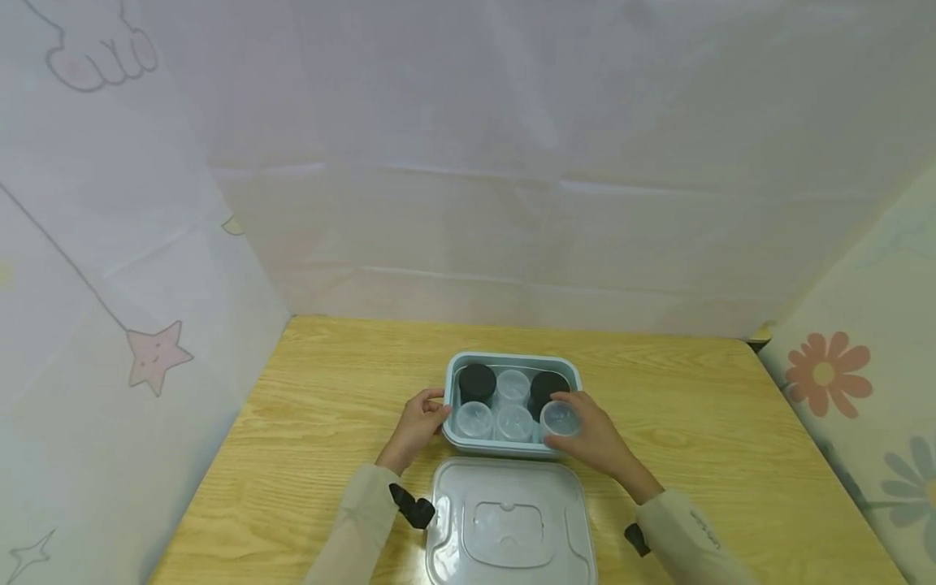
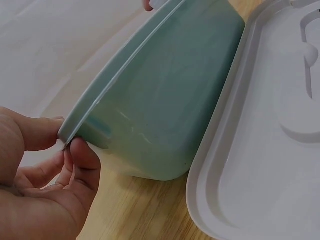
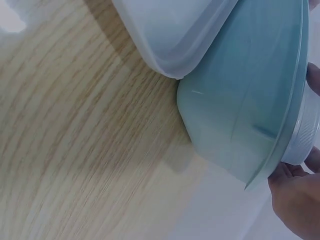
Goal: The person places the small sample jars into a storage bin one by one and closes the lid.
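Left hand [image 1: 418, 424]: grips rim of pale blue-green rectangular plastic box [image 1: 512, 363], mid-worktop.
Right hand [image 1: 594, 439]: grasps small clear round plastic jar [image 1: 560, 418] at box's near right corner.

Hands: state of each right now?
Left hand: pinching the rim of the blue container.
Right hand: gripping a clear-lidded jar at the container's near right corner.

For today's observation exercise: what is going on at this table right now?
A person is working at a blue-green box on a wooden table. The left hand pinches the box's left rim, while the right hand grips a small clear jar at the box's front right corner. Five more jars, two with black lids, sit inside. The box's lid lies just in front.
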### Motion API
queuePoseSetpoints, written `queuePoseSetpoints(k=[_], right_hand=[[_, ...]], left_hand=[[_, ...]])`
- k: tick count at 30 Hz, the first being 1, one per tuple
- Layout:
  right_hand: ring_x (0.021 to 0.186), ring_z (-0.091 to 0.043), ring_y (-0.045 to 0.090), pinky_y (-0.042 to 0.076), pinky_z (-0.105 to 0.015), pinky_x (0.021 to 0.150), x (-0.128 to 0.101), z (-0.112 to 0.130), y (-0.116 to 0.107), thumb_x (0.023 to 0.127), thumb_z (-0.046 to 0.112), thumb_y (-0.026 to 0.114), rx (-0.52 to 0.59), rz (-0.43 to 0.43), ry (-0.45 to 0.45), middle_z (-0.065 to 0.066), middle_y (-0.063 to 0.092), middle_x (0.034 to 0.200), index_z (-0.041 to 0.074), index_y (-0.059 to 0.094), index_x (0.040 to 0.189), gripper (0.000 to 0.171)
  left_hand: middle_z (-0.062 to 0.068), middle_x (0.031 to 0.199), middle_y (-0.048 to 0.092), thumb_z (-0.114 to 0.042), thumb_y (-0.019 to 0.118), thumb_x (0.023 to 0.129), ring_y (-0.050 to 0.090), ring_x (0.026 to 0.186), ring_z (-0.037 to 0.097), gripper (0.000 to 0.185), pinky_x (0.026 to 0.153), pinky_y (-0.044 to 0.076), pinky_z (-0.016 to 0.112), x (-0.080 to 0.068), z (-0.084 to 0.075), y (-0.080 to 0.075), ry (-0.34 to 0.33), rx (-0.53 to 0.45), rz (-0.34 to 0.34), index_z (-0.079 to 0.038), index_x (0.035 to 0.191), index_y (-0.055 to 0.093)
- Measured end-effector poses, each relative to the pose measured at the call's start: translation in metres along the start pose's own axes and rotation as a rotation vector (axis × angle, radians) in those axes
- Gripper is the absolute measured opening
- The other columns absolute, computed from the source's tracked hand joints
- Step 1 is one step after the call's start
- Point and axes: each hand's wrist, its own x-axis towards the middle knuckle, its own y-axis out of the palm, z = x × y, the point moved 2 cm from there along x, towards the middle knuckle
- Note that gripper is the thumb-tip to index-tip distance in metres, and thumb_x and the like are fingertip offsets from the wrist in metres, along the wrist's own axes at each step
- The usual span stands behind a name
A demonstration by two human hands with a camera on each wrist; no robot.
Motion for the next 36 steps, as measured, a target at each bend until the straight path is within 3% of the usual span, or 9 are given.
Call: queuePoseSetpoints(k=[9, 20, 36], right_hand=[[0.109, -0.034, 0.057, 0.048, -0.053, 0.088, -0.0011, 0.003, -0.0008, 0.073, 0.022, 0.082, -0.014, 0.031, 0.014, -0.017, 0.058, 0.121, 0.0, 0.056, 0.125, 0.062], [0.118, -0.042, 0.052, 0.046, -0.056, 0.092, -0.0047, 0.0036, -0.0014, 0.076, 0.02, 0.079, 0.003, 0.028, -0.037, -0.022, 0.054, 0.129, -0.001, 0.054, 0.129, 0.063], [0.117, -0.04, 0.053, 0.046, -0.055, 0.093, -0.0073, 0.003, 0.0017, 0.077, 0.017, 0.078, 0.011, 0.013, -0.048, -0.02, 0.056, 0.126, -0.001, 0.055, 0.127, 0.058]], left_hand=[[0.007, 0.089, 0.058, -0.007, 0.055, 0.095, 0.055, 0.073, 0.011, 0.037, 0.068, 0.049, 0.027, -0.0006, 0.001, -0.0011, 0.002, 0.004, 0.023, 0.002, 0.13, 0.049], [0.003, 0.083, 0.058, -0.004, 0.053, 0.095, 0.054, 0.069, 0.01, 0.035, 0.067, 0.047, 0.029, -0.004, -0.0002, -0.001, 0.019, -0.036, 0.041, 0.003, 0.129, 0.047], [0.004, 0.085, 0.056, -0.007, 0.053, 0.096, 0.053, 0.069, 0.011, 0.038, 0.067, 0.047, 0.03, -0.0045, -0.0006, -0.0015, 0.017, -0.042, 0.043, 0.002, 0.132, 0.046]])
